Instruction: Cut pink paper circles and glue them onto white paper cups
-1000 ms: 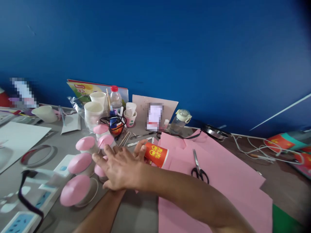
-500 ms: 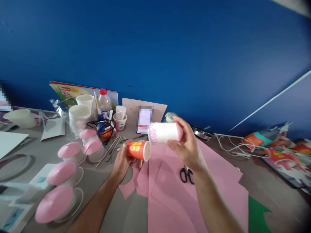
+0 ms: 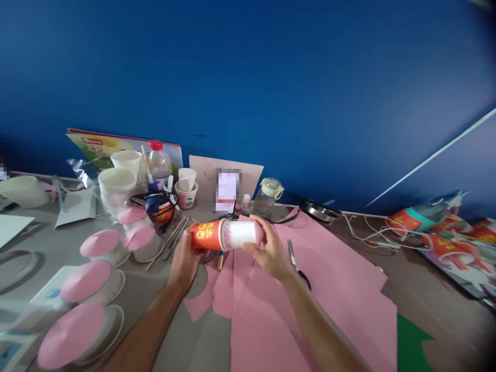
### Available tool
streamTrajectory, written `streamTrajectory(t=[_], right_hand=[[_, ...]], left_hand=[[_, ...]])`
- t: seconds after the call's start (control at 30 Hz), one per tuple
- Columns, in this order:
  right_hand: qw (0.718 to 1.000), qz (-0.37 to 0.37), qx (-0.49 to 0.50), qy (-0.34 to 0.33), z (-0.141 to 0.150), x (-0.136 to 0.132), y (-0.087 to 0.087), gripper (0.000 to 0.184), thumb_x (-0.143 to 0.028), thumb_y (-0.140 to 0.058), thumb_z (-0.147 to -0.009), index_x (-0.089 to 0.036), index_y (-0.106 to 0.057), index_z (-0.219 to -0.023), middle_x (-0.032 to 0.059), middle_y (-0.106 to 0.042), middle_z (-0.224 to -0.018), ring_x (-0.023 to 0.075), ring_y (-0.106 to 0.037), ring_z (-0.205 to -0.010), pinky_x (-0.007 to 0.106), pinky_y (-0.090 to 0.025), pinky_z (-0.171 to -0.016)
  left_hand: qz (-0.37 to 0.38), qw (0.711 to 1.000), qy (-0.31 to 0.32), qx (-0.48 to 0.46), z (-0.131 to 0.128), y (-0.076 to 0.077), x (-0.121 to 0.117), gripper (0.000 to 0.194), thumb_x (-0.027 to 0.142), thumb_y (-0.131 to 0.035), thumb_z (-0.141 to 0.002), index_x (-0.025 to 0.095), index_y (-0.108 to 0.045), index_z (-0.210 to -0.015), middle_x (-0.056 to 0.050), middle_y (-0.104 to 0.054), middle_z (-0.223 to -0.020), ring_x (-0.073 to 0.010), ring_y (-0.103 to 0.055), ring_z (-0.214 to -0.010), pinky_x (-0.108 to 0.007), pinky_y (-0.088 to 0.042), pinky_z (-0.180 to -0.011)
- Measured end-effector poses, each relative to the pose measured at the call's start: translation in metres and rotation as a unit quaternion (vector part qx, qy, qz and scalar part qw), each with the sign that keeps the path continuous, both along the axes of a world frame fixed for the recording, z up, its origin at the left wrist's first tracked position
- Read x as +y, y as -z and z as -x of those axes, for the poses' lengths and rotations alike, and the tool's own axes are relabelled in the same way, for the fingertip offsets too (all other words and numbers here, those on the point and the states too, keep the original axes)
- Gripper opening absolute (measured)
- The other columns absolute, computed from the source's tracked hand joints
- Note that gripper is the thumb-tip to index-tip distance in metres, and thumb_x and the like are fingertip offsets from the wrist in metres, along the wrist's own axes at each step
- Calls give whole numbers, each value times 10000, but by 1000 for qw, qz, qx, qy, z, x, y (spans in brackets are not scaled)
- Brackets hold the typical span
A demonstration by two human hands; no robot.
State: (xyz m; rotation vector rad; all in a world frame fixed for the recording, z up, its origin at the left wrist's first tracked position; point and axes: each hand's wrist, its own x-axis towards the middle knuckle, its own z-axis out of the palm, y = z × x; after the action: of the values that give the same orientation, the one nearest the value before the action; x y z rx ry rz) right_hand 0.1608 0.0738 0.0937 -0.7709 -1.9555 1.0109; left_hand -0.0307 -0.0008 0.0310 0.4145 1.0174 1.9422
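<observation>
My left hand is wrapped round a red paper cup with yellow characters, which lies sideways in the air. In my right hand is a white paper cup with a pink speckled band near its rim and pink covering its base. The two cups meet mouth to mouth, in line; whether one rim sits inside the other, I cannot tell. Below them lie large sheets of pink paper, with scissors on top beside my right forearm.
Several upturned cups with pink tops stand at the left. Behind are stacked white cups, a red-capped bottle, a phone and a glass jar. White cables run across the right side.
My right hand has brought the white cup left and down against the red cup's mouth; they were apart before. The scissors and glass jar now show more fully.
</observation>
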Motion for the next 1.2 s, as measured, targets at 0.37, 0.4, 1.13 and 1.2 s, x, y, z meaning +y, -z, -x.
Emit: streamTrajectory(t=[0.37,0.4,1.13,1.2], right_hand=[[999,38,33,1,3,-4,3,589,-280,-680,-750,-198,-454,-1289,132,-505,-1327,289,-502,-1212,431,-417,-1022],[999,41,34,0,3,-5,2,589,-277,-680,-748,-197,-454,-1287,133,-507,-1326,289,-504,-1211,431,-417,-1022],[997,71,39,-1,6,1,10,612,-316,-683,-723,-169,-463,-1275,143,-503,-1331,284,-499,-1219,410,-430,-1002],[997,67,38,-2,6,1,12,611,-311,-683,-723,-167,-464,-1275,148,-503,-1336,285,-496,-1225,415,-427,-1007]], left_hand=[[4,1000,6,22,-2,-6,-2,457,537,-568,-821,157,-604,-1071,-33,-641,-907,-134,-563,-674,-225,-464,-505],[5,1000,5,23,-2,-7,-2,456,537,-568,-820,155,-603,-1066,-31,-641,-897,-133,-562,-668,-226,-464,-501],[10,1000,-18,20,0,-2,0,429,529,-635,-772,166,-647,-1001,-21,-665,-874,-126,-584,-641,-220,-475,-486],[14,1000,-17,15,0,-3,0,429,531,-643,-763,163,-643,-983,-15,-662,-850,-128,-585,-632,-223,-476,-482]])
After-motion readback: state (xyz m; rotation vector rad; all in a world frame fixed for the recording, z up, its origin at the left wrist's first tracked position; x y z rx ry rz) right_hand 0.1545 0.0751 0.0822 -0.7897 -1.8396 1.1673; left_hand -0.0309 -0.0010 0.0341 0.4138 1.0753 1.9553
